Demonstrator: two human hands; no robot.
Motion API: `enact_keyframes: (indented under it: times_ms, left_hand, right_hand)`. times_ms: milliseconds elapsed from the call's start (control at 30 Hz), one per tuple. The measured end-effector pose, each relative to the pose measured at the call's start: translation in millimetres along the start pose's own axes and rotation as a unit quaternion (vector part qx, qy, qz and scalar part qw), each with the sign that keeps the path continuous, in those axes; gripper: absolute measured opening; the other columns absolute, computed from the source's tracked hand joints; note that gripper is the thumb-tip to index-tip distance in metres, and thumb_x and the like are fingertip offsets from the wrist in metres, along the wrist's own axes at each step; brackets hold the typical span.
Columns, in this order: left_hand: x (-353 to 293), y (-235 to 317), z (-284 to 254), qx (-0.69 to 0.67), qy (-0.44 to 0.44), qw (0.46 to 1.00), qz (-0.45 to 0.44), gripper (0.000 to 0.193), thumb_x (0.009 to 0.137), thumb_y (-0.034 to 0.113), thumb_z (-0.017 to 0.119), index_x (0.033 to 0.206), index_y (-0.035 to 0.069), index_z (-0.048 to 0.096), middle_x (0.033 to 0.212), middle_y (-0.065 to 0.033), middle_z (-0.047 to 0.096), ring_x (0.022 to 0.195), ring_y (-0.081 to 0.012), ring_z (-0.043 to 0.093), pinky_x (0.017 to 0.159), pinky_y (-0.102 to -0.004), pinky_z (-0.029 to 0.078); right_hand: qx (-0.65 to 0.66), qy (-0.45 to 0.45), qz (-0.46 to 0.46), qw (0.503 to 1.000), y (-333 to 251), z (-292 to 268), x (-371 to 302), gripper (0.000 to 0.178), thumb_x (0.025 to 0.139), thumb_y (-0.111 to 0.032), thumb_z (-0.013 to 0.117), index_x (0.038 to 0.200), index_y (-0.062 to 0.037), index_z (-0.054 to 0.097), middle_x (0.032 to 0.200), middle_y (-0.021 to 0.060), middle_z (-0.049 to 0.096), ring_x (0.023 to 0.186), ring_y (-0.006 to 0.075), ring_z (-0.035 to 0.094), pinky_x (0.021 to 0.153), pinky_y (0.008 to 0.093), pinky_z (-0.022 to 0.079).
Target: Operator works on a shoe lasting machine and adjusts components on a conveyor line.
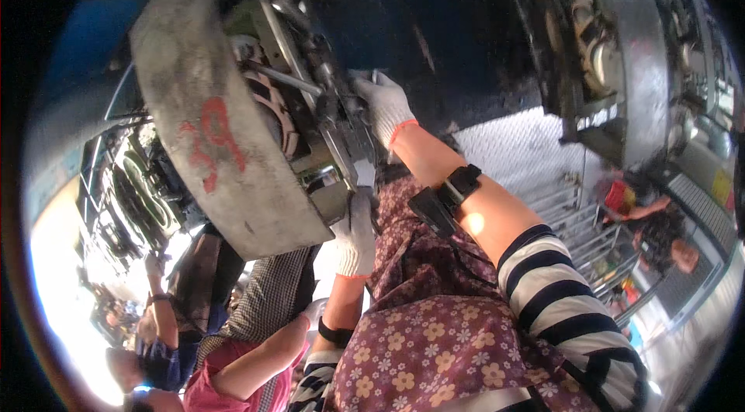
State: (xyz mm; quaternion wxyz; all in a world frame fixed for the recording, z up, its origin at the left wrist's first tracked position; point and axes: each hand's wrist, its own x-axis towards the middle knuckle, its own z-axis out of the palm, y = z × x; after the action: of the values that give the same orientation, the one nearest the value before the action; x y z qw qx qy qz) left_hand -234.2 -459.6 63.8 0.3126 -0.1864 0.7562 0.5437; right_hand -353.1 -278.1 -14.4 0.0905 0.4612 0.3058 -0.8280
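My left hand (356, 237), in a white knitted glove with an orange cuff, is closed at the lower end of a dark metal machine frame (335, 150). Its fingertips point upward, and what lies in them is hidden. Higher up, my right hand (382, 104), gloved the same way, reaches to the frame's right side with its fingers curled in; I cannot make out what they grip. Just left of both hands is a large curved grey guard plate (225, 117) with red painted marks. Behind it a metal rod (283, 78) and round brown parts (272, 113) show.
A dark blue machine panel (442, 32) spans the top. Another machine section with a curved plate (648, 63) stands right. Close at left, a person in a pink top (244, 369) works beside another in dark clothes (159, 358). A further person (660, 233) is at right, near metal railings (535, 218).
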Motion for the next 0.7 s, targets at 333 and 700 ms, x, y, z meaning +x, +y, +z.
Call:
enact_keyframes:
  times_ms: [333,700]
  left_hand:
    - [-17,7,-2,0.028,-0.041,0.999,-0.022,0.037,0.104,0.03,0.049,0.109,-0.001,0.068,0.092,-0.0072,0.068,0.077,-0.014,0.059,0.069,-0.0271,0.047]
    - [-13,14,0,0.123,-0.054,0.991,0.02,0.043,0.105,0.029,0.043,0.117,-0.006,0.064,0.098,-0.0105,0.066,0.086,-0.017,0.059,0.079,-0.0327,0.049]
  right_hand:
    - [-0.024,0.013,-0.027,0.999,59,-10,-18,0.024,0.095,-0.018,0.063,0.113,-0.0033,0.068,0.086,0.0038,0.068,0.071,0.0091,0.059,0.061,0.0268,0.047]
    - [-0.075,-0.077,-0.089,0.99,52,-15,-34,0.035,0.091,-0.021,0.07,0.117,0.0011,0.068,0.098,0.0092,0.072,0.085,0.014,0.064,0.081,0.0324,0.051]
